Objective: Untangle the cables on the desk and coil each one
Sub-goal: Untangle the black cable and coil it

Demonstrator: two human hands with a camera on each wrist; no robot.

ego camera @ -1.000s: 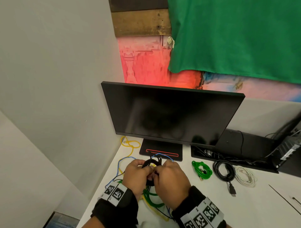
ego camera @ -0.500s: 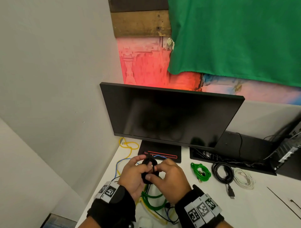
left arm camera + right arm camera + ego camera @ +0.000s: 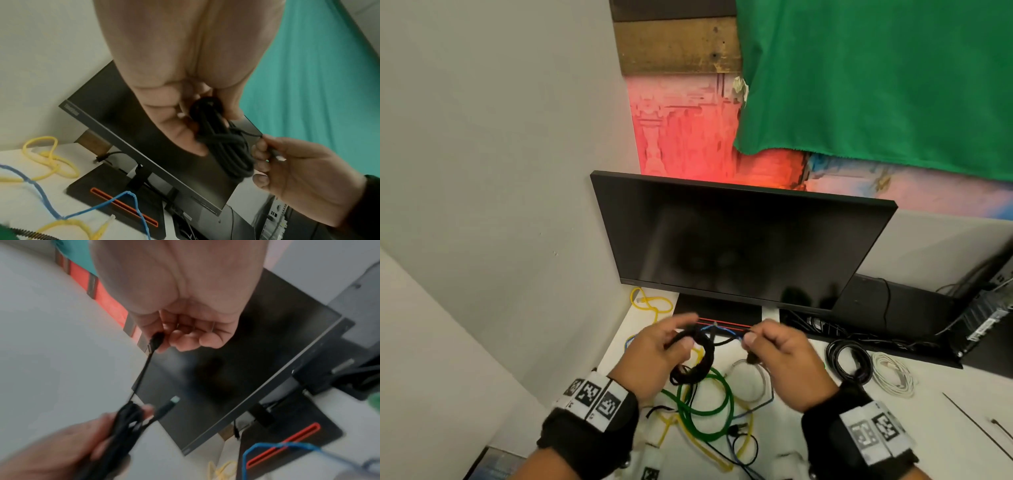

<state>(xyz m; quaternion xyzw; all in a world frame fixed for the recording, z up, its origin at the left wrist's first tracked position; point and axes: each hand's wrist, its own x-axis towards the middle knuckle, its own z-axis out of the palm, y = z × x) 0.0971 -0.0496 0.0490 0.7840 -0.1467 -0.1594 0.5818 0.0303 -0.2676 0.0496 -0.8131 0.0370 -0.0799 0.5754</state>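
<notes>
My left hand (image 3: 667, 346) grips a small black cable coil (image 3: 700, 359) above the white desk (image 3: 945, 435), in front of the monitor. My right hand (image 3: 763, 342) pinches the free end of that black cable, drawn taut between the hands. In the left wrist view the black coil (image 3: 224, 146) shows wrapped strands below my left fingers (image 3: 179, 129). In the right wrist view the black plug end (image 3: 157, 340) sits between thumb and fingers. Under the hands lies a tangle of green (image 3: 705, 407), yellow (image 3: 654, 305), blue (image 3: 717, 330) and grey (image 3: 753, 383) cables.
A black monitor (image 3: 739, 246) on a stand with a red slot (image 3: 722, 323) stands right behind the hands. Right of them lie a coiled black cable (image 3: 849, 359) and a coiled white cable (image 3: 893, 373). A black tray of wires (image 3: 893, 329) runs along the back right.
The hands, held close together around the black coil before, have moved apart. The right hand has pulled the cable's end out to the right, and the green tangle underneath now shows.
</notes>
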